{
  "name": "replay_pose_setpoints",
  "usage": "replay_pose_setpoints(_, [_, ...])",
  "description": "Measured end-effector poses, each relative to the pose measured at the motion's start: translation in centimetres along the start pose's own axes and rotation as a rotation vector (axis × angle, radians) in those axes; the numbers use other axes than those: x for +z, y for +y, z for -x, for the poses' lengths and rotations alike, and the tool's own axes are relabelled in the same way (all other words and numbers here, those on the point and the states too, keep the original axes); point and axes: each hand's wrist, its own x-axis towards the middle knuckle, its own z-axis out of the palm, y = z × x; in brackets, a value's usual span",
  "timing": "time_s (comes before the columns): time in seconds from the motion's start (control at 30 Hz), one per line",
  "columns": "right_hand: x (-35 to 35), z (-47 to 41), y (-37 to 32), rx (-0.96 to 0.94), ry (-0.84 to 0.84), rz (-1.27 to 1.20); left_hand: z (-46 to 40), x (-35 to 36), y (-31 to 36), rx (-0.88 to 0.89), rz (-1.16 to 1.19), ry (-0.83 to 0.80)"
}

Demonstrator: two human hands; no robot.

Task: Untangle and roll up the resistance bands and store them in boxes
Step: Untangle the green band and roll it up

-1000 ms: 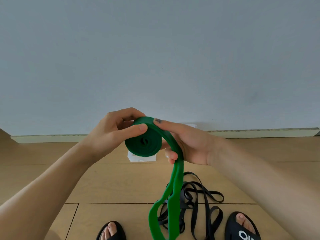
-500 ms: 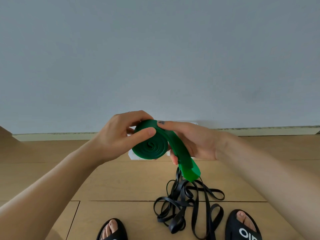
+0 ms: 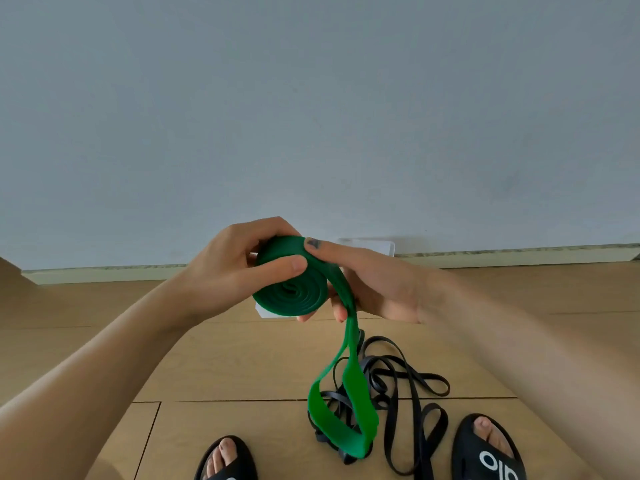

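Green band (image 3: 291, 289): half-coiled, held mid-air at frame centre; loose tail hangs toward 5 o'clock.
Left hand (image 3: 225, 271): thumb and fingers clamped across the coil.
Right hand (image 3: 374, 282): fingers curled round the band leaving the coil.
Black bands (image 3: 408, 396): tangled on floor (image 3: 207, 358), behind the tail.
White box (image 3: 374, 245): on floor at wall, behind hands.
Slippers (image 3: 491, 452): 6 o'clock.

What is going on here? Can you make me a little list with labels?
left hand: holds the rolled part of the green band, thumb across the coil
right hand: grips the band's loose tail, feeding it onto the roll
loose tail: hangs down as a loop
black bands: tangled on the wooden floor
white box: by the wall, behind the hands
feet: in black sandals
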Motion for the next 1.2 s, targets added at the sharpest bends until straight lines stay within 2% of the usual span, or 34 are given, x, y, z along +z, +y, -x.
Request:
replay_pose_setpoints(0.13, [0.1, -0.6, 0.7, -0.011, 0.126, 0.293, 0.0, 0.3, 0.3, 0.0, -0.262, -0.05])
replay_pose_setpoints(0.2, [-0.1, -0.6, 0.6, -0.002, 0.125, 0.359, 0.0, 0.5, 0.4, 0.032, -0.282, -0.046])
replay_pose_setpoints(0.37, [-1.2, 0.1, 0.4, 0.078, -0.086, -0.002, 0.2, 0.6, 0.1, 0.023, -0.084, 0.0])
replay_pose_setpoints(0.43, [-1.1, 0.0, 0.9, 0.075, -0.078, 0.044, 0.3, 0.7, -0.1, -0.034, -0.075, -0.059])
replay_pose_setpoints(0.57, [-0.6, -0.8, 1.5, 0.067, 0.058, 0.31, 0.2, 0.9, -0.2, -0.035, -0.285, -0.129])
replay_pose_setpoints(0.77, [-1.0, 0.4, 0.6, 0.076, -0.053, 0.168, 0.2, 0.5, 0.0, 0.016, -0.049, -0.05])
replay_pose_setpoints(0.9, [-0.3, -0.6, 1.4, 0.022, 0.097, 0.301, 0.1, 0.5, 0.0, -0.029, -0.206, -0.097])
replay_pose_setpoints(0.97, [-0.1, -1.0, 1.6, 0.023, 0.091, 0.351, 0.0, 0.7, 0.2, -0.003, -0.279, -0.085])
replay_pose_setpoints(1.03, [-0.3, -0.7, 1.4, 0.063, 0.051, 0.268, 0.1, 0.8, 0.2, 0.03, -0.257, -0.073])
replay_pose_setpoints(1.13, [-0.8, 0.1, 1.0, 0.068, -0.052, 0.06, 0.2, 1.0, 0.3, -0.016, -0.098, -0.052])
replay_pose_setpoints(1.2, [-1.0, -0.2, 1.2, 0.062, -0.041, 0.063, 0.1, 1.0, 0.4, -0.057, -0.038, -0.079])
